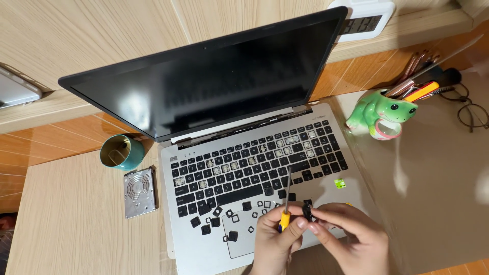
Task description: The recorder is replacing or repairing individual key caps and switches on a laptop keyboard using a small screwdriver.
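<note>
Hands: left [275, 237] gripping screwdriver [286, 203], right [351, 237] pinching keycap [307, 211].

Yellow-handled screwdriver [285, 211], black keycaps [219, 219], silver laptop [204, 254], green frog holder [381, 113]

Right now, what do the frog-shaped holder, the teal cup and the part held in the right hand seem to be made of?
Frog-shaped holder: likely glazed ceramic; glossy green with bright highlights.
Teal cup: probably glazed ceramic too; smooth teal wall with a soft sheen.
Small black part in the right hand: looks like matte black plastic, like the loose keycaps nearby.
</note>
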